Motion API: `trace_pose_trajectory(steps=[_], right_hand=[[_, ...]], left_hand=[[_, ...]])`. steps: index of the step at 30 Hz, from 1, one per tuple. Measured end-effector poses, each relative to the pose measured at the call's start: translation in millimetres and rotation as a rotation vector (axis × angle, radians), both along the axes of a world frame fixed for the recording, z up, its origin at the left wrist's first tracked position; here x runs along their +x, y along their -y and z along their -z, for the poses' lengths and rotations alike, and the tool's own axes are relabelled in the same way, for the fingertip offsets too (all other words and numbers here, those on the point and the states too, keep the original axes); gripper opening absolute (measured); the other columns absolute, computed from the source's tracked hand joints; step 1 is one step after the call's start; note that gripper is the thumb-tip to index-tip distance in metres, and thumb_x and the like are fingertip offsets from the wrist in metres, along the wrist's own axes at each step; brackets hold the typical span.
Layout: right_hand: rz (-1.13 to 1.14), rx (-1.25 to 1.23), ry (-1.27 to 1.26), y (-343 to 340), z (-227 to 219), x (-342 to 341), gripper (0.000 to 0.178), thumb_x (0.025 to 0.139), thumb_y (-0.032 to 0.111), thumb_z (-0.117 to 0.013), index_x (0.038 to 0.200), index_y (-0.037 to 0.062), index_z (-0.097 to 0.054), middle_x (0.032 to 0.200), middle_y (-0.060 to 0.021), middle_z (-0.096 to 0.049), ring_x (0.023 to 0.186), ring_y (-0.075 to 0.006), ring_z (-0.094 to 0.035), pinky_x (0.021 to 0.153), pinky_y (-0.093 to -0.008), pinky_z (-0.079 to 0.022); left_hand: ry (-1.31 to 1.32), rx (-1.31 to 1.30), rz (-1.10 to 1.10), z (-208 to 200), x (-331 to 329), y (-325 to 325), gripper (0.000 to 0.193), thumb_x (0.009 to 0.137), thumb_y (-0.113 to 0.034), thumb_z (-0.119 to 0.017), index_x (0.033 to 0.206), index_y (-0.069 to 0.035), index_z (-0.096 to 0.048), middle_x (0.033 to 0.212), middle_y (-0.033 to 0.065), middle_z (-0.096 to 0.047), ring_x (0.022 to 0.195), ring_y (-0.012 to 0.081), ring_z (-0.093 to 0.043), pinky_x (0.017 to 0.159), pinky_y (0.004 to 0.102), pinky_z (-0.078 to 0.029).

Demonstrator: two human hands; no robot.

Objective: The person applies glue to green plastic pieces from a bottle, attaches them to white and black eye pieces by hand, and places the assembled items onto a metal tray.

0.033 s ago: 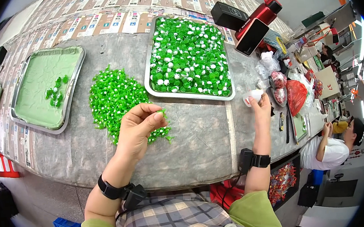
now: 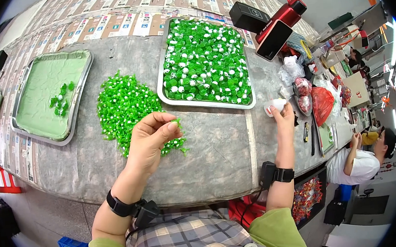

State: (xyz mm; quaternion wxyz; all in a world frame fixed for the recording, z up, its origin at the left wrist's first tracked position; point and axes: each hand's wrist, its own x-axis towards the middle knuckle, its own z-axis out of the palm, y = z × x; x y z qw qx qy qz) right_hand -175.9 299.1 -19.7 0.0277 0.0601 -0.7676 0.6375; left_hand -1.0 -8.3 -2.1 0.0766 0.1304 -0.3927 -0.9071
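My left hand (image 2: 151,139) is raised over the near right edge of a heap of small green and white plastic pieces (image 2: 123,102). Thumb and forefinger are pinched on a small green plastic piece (image 2: 177,121), mostly hidden by the fingertips. Off to the right, my right hand (image 2: 283,118) grips a small white squeeze bottle (image 2: 277,103) with a reddish mark, tipped sideways above the table. Between and beyond the hands stands a metal tray (image 2: 206,105) full of round green and white eyeball-like pieces. A second metal tray (image 2: 32,109), lined in pale green, bears a few joined green pieces (image 2: 60,105).
A phone (image 2: 274,40) leans on a red cylinder (image 2: 287,14) beside a black box (image 2: 250,16). Plastic bags (image 2: 322,105), a dark stick (image 2: 312,139) and a lighter-like item (image 2: 306,132) lie at the right. A co-worker (image 2: 363,158) sits farther right. Grey sheeting covers the table (image 2: 202,170).
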Motion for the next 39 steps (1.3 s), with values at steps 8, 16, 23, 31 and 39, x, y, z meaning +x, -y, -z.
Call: trace_pose_trajectory(steps=[8, 16, 23, 31, 39], right_hand=[[0.339, 0.647, -0.712, 53.3, -66.5, 29.1, 0.024, 0.071, 0.008, -0.061, 0.092, -0.0002, -0.053, 0.089, -0.0104, -0.055, 0.080, -0.0199, -0.052, 0.068, -0.0296, -0.041], [-0.367, 0.825, -0.617, 146.0, -30.5, 8.3, 0.020, 0.065, 0.008, -0.063, 0.082, 0.0051, -0.053, 0.075, -0.0072, -0.055, 0.075, -0.0236, -0.052, 0.065, -0.0322, -0.042], [-0.326, 0.837, -0.650, 156.7, -43.2, 21.8, 0.019, 0.066, 0.006, -0.062, 0.081, 0.0054, -0.050, 0.076, -0.0075, -0.055, 0.072, -0.0229, -0.053, 0.064, -0.0319, -0.043], [-0.611, 0.455, -0.441, 165.9, -57.8, 86.2, 0.023, 0.064, 0.001, -0.063, 0.084, 0.0030, -0.051, 0.077, -0.0084, -0.056, 0.068, -0.0199, -0.057, 0.060, -0.0289, -0.045], [-0.672, 0.393, -0.405, 162.3, -51.2, 90.7, 0.025, 0.065, 0.000, -0.060, 0.088, 0.0036, -0.052, 0.080, -0.0087, -0.056, 0.074, -0.0218, -0.056, 0.063, -0.0292, -0.044]], left_hand=[[0.011, 0.019, 0.025, 3.0, 0.8, -0.4, 0.014, 0.076, -0.009, -0.059, 0.088, -0.004, -0.055, 0.077, 0.0027, -0.058, 0.069, 0.0112, -0.057, 0.065, 0.0241, -0.048], [0.002, 0.014, 0.019, 0.6, -4.5, 1.6, 0.014, 0.076, -0.011, -0.059, 0.088, -0.004, -0.055, 0.077, 0.0024, -0.058, 0.069, 0.0104, -0.056, 0.065, 0.0239, -0.047], [0.001, 0.027, 0.056, -1.7, -0.8, 2.2, 0.014, 0.076, -0.011, -0.060, 0.087, -0.004, -0.056, 0.075, 0.0021, -0.058, 0.067, 0.0097, -0.055, 0.065, 0.0238, -0.047], [-0.030, -0.011, 0.113, -1.4, -1.5, -0.1, 0.013, 0.076, -0.009, -0.060, 0.087, -0.003, -0.056, 0.079, 0.0031, -0.058, 0.071, 0.0096, -0.055, 0.067, 0.0240, -0.047], [-0.027, -0.137, 0.096, -1.8, -3.6, -4.7, 0.013, 0.076, -0.007, -0.058, 0.087, -0.001, -0.056, 0.084, 0.0058, -0.059, 0.077, 0.0111, -0.056, 0.069, 0.0242, -0.047]])
